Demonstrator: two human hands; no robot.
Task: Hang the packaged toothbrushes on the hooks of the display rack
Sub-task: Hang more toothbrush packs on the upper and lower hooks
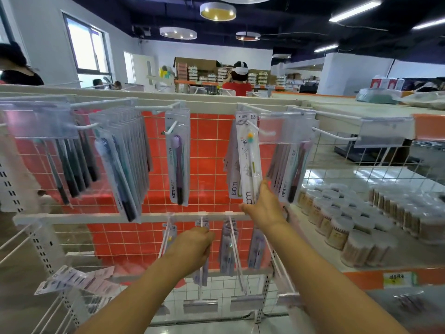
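We see the white toothbrush pack [248,160] hanging on an upper hook [255,109] of the red-backed wire display rack [207,141] in a bright shop; our right hand [262,206] pinches its lower end, while our left hand [192,249] grips a purplish pack [201,277] on the lower row.

Open red grid panel [207,145] at frame centre, between purple toothbrush pack [178,162] and white pack [248,160]: you get clear reach there. Upper left crowded with dense hanging packs [120,160] and jutting hooks [84,126]. Right of centre, clear price tag holder [284,130] blocks hook tip. Lower row: long hooks [237,256] project toward you, narrow gaps between.
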